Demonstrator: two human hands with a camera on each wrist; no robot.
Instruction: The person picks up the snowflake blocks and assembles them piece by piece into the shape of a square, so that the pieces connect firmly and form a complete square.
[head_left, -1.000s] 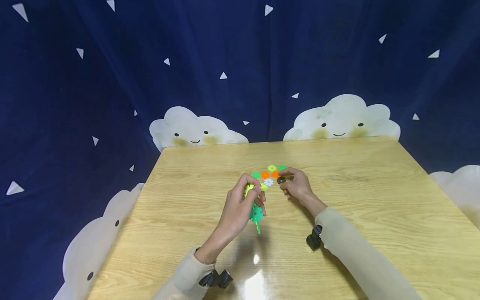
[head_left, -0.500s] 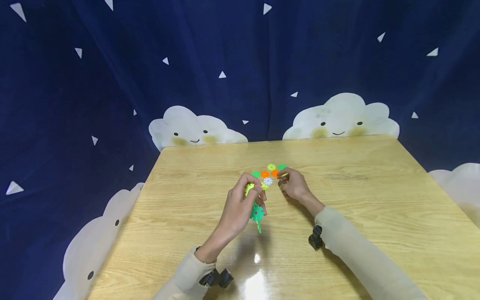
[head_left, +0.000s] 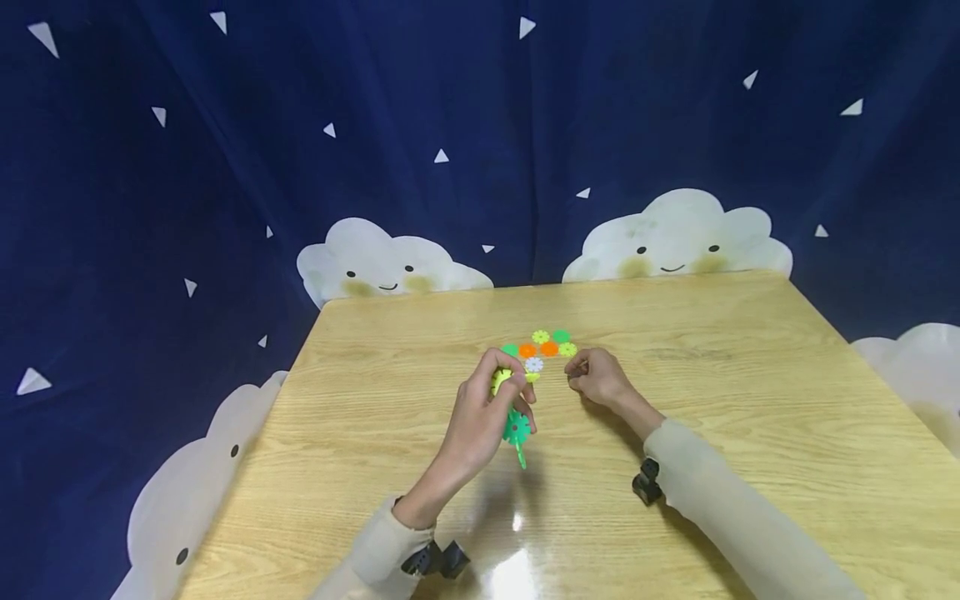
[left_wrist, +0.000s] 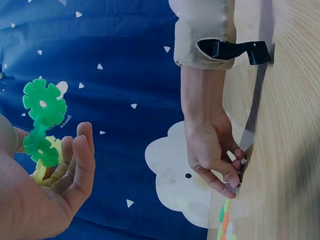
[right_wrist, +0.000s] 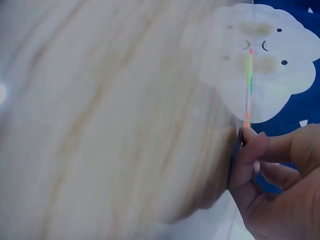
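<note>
In the head view my left hand pinches a joined chain of notched plastic snowflake discs above the table. The chain has a yellow disc near the fingertips and a green disc hanging below. Its green discs stand out clearly in the left wrist view. My right hand is low over the wood, right of the loose discs. Between its thumb and fingers is a dark snowflake disc, seen edge-on in the right wrist view and mostly covered by the fingers.
Several loose discs lie flat on the wooden table ahead of my hands: a white disc, an orange disc, a yellow disc, a green disc and others. Behind the table hangs a blue curtain.
My right hand has drawn the dark disc away from the loose discs, a little to the right and nearer. The yellow disc it partly covered now shows. The left hand has barely moved.
</note>
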